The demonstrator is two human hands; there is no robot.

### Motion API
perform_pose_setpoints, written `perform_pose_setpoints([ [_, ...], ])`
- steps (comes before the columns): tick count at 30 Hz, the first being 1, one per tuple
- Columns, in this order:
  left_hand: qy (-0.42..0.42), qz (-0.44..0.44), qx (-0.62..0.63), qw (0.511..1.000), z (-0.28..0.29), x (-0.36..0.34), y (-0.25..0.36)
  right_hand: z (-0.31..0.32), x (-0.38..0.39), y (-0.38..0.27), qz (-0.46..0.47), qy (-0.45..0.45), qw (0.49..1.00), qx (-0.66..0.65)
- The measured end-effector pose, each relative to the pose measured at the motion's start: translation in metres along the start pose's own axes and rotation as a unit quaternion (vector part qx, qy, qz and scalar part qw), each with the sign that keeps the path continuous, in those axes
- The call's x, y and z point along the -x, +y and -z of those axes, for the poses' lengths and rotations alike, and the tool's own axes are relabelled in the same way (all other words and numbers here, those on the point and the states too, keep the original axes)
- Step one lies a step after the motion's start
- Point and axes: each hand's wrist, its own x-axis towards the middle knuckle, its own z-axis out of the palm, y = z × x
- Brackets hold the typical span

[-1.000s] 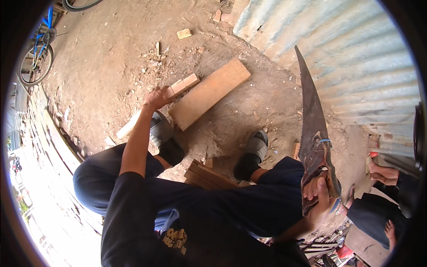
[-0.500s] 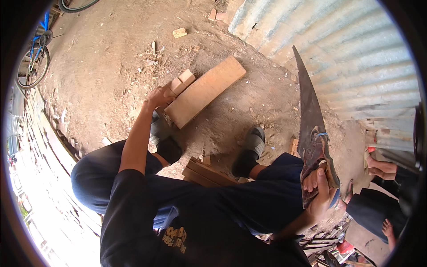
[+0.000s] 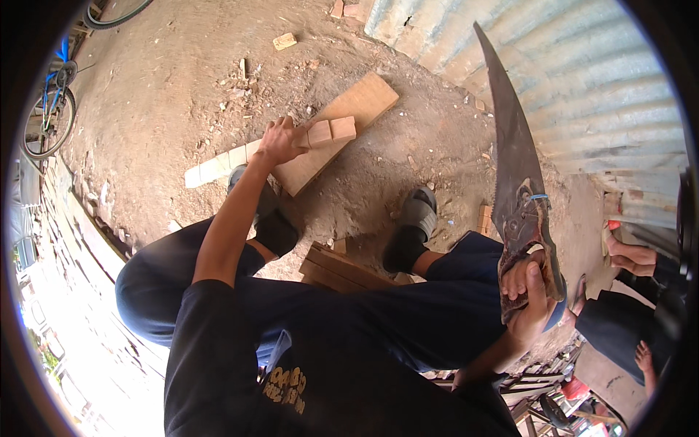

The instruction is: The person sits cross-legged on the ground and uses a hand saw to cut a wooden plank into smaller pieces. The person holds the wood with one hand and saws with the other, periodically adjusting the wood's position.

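My left hand (image 3: 282, 142) is closed over a long pale wooden strip (image 3: 341, 129) with several crosswise lines along it. One end of the strip rests over a wide, flat wooden board (image 3: 364, 98) on the ground, while the other reaches out to the left past my foot. At the right, my right hand (image 3: 530, 288) is wrapped round the worn handle of a handsaw (image 3: 515, 138). Its dark blade points up and away, apart from the wood, and a blue tie circles the handle's front.
Between my feet lies a stack of wooden pieces (image 3: 342, 268). Corrugated metal sheeting (image 3: 524, 65) stands at the far right. A blue bicycle (image 3: 52, 109) is at the far left, and a small wood offcut (image 3: 285, 41) lies ahead. Another person's legs (image 3: 619, 320) are close at the right.
My left hand has lifted the strip from beside the board and swung it clockwise so it crosses over the board. The saw has risen slightly in my right hand.
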Motion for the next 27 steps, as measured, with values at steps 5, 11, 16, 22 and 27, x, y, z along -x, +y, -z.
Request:
perform_pose_setpoints([
  [5, 0.000, 0.044, 0.014, 0.999, -0.002, -0.013, 0.014, -0.012, 0.008, 0.013, -0.002, -0.033, 0.996, 0.085],
  [11, 0.024, 0.041, -0.044, 0.998, -0.012, -0.037, 0.050, -0.054, 0.020, 0.043, -0.080, -0.077, 0.990, 0.091],
  [16, 0.022, 0.091, -0.020, 0.995, -0.006, -0.059, 0.061, -0.099, 0.045, 0.055, -0.128, -0.072, 0.985, 0.094],
  [22, 0.034, 0.127, 0.014, 0.991, -0.018, -0.066, 0.054, -0.132, 0.078, 0.141, -0.124, -0.030, 0.986, 0.105],
  [27, 0.002, 0.187, 0.031, 0.982, -0.020, -0.075, 0.046, -0.136, 0.063, 0.164, -0.122, -0.040, 0.986, 0.104],
])
